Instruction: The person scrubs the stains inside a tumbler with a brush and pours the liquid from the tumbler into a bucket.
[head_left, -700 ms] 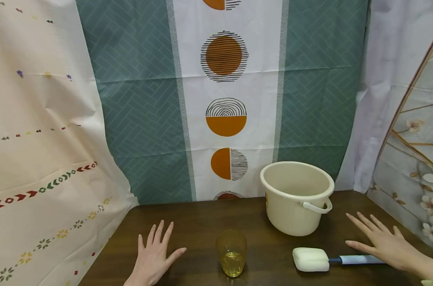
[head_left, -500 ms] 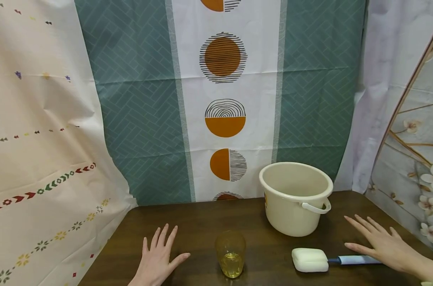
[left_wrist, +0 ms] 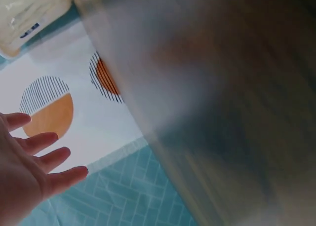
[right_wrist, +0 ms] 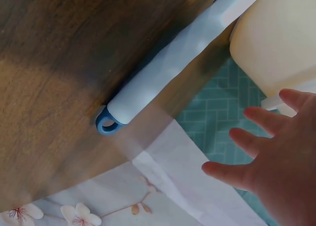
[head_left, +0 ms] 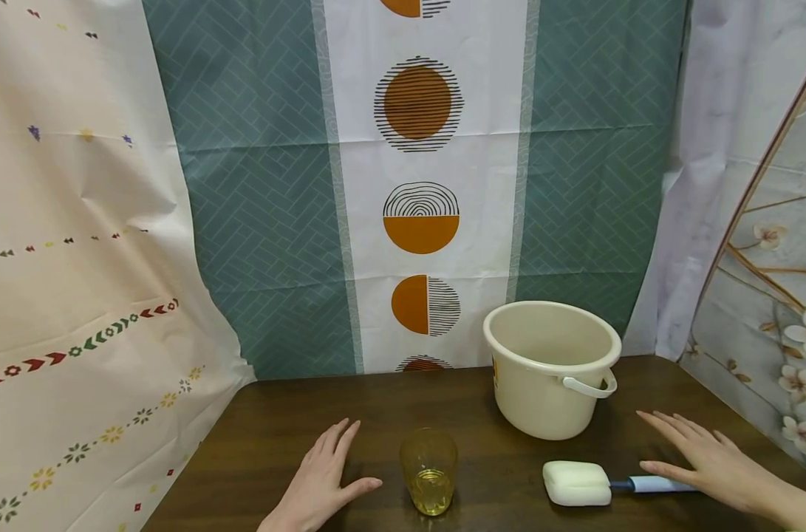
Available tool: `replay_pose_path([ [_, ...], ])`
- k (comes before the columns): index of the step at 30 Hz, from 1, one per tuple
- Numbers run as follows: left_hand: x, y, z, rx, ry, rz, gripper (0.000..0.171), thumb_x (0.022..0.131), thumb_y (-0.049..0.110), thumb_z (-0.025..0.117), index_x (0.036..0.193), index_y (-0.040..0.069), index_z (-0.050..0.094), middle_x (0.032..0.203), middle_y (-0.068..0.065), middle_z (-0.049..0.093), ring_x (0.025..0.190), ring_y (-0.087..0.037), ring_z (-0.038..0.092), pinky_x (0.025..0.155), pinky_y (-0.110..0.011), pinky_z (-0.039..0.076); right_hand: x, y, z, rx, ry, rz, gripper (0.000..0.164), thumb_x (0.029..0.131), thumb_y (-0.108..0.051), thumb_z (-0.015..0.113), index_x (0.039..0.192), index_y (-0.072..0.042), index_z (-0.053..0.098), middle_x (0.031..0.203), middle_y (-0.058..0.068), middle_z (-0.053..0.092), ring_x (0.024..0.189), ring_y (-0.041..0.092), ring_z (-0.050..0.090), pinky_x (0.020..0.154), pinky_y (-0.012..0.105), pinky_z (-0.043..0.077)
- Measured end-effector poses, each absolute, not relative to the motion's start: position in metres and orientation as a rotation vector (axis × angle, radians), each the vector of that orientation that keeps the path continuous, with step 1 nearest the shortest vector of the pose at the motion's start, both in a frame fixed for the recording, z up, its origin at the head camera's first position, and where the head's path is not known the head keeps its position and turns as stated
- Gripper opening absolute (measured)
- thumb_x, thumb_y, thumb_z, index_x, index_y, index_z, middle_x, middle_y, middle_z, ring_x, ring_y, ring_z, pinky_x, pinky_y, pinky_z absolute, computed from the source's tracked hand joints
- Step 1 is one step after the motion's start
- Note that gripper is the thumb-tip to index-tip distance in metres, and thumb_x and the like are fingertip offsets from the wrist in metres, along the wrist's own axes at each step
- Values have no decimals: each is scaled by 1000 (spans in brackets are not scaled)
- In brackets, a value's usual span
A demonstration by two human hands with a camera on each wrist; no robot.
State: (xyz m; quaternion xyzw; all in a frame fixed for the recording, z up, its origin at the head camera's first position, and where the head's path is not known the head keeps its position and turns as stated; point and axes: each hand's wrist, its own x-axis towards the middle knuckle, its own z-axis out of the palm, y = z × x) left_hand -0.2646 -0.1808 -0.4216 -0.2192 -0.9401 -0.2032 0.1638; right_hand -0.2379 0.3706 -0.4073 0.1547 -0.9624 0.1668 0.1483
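Observation:
A see-through amber glass (head_left: 429, 469) stands upright on the brown table. To its left is my left hand (head_left: 323, 476), fingers extended and thumb spread towards the glass, apart from it. At the right lies a sponge brush with a white foam head (head_left: 577, 484) and a light-blue handle (head_left: 662, 484). My right hand (head_left: 718, 469) hovers over the handle's far end, hiding it in the head view. In the right wrist view the handle's dark-blue hanging loop (right_wrist: 107, 121) shows, and the spread fingers hold nothing. The left wrist view also shows an unoccupied hand.
A cream bucket (head_left: 542, 399) with its handle hanging at the right stands at the back right of the table (head_left: 369, 414). A patterned curtain (head_left: 416, 162) hangs behind the table. Printed cloths line the left and right sides.
My left hand has moved right, closer to the glass, and turned slightly. My right hand has shifted a little left and down over the brush handle. The glass, brush and bucket stay put.

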Motion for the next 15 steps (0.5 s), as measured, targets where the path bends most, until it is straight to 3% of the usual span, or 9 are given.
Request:
replay_pose_path([
  [6, -266, -169, -420, -708, -2671, -700, 82, 78, 63, 53, 141, 17, 26, 138, -11, 29, 122, -33, 31, 85, -54, 33, -236, 371, -408, 484, -2733, 442, 68, 81, -38, 66, 139, -22, 33, 130, 21, 39, 112, 50, 34, 76, 68, 19],
  [15, -269, -152, -416, -763, -2711, -821, 86, 75, 64, 56, 140, 15, 26, 134, -10, 32, 117, -32, 37, 80, -50, 39, -235, 373, -409, 490, -2739, 404, 65, 81, -39, 66, 135, -15, 39, 126, 21, 43, 110, 45, 40, 75, 61, 27],
])
